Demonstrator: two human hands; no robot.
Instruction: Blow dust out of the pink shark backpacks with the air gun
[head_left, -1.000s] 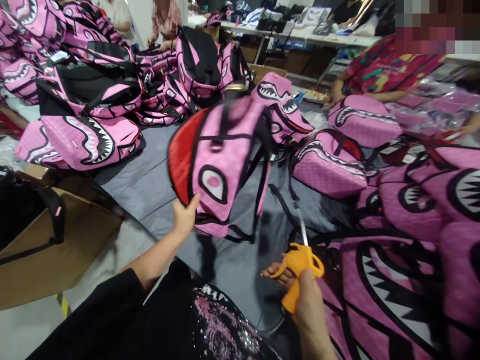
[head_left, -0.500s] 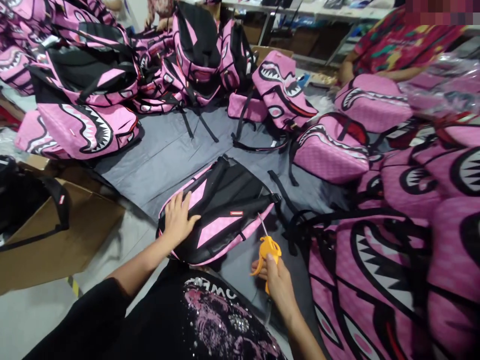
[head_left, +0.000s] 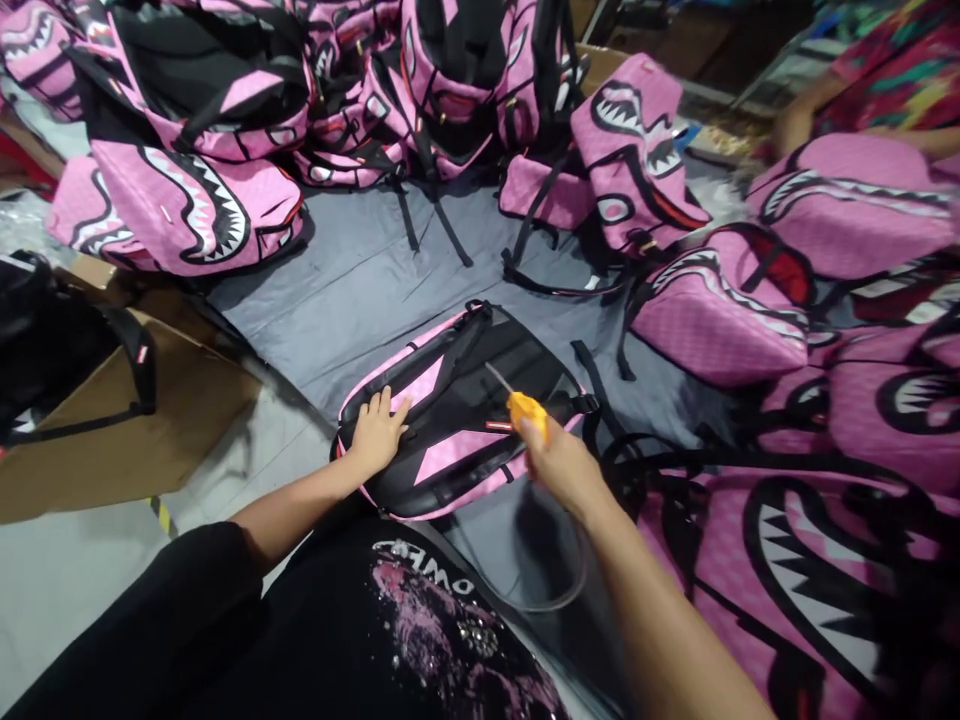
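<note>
A pink and black backpack (head_left: 517, 350) lies flat on the grey cloth in front of me, its strap side up. My left hand (head_left: 379, 435) rests on its left part with the fingers spread over a pink and black strap. In my right hand (head_left: 559, 455) is an orange air blow gun (head_left: 528, 410), gripped by its handle. Its thin metal nozzle points up and left over the black back panel. A clear hose (head_left: 551, 604) loops below the hand.
Pink shark-mouth backpacks crowd the far side and the right (head_left: 810, 570) of the grey-covered table (head_left: 360, 260). An open cardboard box (head_left: 180, 400) with black items stands at the left. At the upper right, a person's forearm (head_left: 806, 105) shows behind the bags.
My right hand has moved the blow gun up and left, from the backpack's right edge to above its back panel. My left hand stays on the bag. The camera view has shifted.
</note>
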